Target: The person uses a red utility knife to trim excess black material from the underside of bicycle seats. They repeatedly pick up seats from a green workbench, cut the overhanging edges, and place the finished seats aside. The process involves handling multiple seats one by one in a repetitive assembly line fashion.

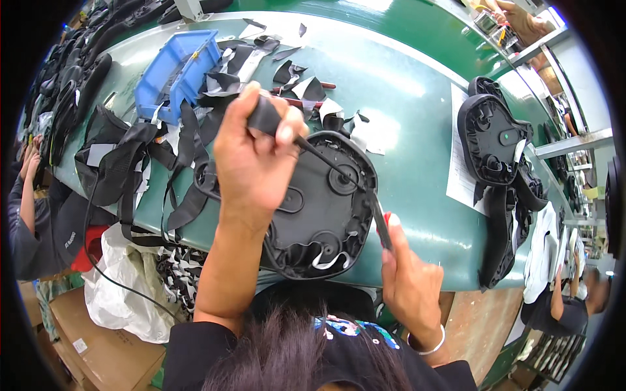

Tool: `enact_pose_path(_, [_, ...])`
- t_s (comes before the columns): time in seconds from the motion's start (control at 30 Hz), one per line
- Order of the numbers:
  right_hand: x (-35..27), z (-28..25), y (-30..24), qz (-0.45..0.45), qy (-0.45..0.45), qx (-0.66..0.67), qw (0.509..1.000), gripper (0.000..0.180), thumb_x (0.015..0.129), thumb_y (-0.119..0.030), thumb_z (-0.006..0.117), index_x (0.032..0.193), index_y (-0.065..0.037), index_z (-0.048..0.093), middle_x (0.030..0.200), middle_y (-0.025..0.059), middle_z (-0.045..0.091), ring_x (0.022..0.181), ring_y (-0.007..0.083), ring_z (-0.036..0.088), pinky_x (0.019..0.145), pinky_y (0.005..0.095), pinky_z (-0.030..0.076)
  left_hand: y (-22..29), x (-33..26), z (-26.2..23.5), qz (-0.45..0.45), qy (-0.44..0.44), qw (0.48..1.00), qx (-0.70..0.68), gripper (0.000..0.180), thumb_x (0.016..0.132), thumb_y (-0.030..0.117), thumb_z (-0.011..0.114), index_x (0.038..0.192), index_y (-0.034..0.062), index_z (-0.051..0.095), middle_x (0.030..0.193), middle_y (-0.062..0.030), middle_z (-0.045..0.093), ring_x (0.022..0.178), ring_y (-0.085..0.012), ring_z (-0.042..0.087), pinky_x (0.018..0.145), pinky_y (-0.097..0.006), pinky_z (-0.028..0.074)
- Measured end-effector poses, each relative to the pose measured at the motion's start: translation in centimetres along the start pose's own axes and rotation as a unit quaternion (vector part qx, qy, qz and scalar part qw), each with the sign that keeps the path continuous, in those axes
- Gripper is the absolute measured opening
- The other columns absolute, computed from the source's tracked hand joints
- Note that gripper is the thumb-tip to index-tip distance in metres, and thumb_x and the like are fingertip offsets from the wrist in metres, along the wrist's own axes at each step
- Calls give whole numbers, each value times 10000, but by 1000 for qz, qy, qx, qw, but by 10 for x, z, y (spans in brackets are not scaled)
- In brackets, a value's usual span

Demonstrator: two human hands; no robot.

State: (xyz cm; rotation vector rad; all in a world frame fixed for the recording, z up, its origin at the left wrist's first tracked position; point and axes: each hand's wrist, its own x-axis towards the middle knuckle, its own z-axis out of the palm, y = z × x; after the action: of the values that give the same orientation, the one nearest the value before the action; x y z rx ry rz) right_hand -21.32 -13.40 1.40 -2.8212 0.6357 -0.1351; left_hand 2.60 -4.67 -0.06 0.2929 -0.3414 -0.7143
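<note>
A black plastic seat base (319, 215) lies underside up at the near edge of the green table (404, 130). My left hand (251, 156) grips the black handle of a corded tool (270, 118) whose thin shaft reaches a round boss (343, 177) on the base. At the base's right rim, my right hand (407, 280) holds a narrow dark tool with a red part (381, 225). Black fabric is folded over the rim at the bottom.
A blue plastic bin (176, 72) and several black and white fabric scraps (130, 156) lie to the left. More black seat bases (492, 137) rest on a paper sheet at right. Other people work at the far left (29, 215) and lower right (567, 306). Cardboard boxes (98, 345) stand below.
</note>
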Motion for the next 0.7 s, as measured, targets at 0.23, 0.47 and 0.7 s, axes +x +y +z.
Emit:
enact_pose_path(0.23, [47,-5,13,-27,49,-94,994,478,855,-130,570,1324,-197,506,628,110,589,482,301,541,463,404,399,-11,17,-8,224,-199,399,866,175,705,110,669,865,48,631,776,-56,577,769,-210,500,690,-333,434])
enact_pose_path(0.47, [20,-27,14,-95,5,-80,992,430,839,-146,591,1261,-226,575,545,57,515,415,251,507,411,370,378,4,21,-36,35,65,841,536,260,898,258,633,905,9,708,869,-64,665,911,-145,559,845,-259,398])
enact_pose_path(0.7, [105,-51,51,-272,-79,-77,956,422,833,-166,612,1228,-312,592,581,19,509,522,210,505,570,354,379,22,-62,9,-132,35,866,480,571,1003,424,332,982,-19,692,1098,-158,660,1163,-232,509,1062,-358,282])
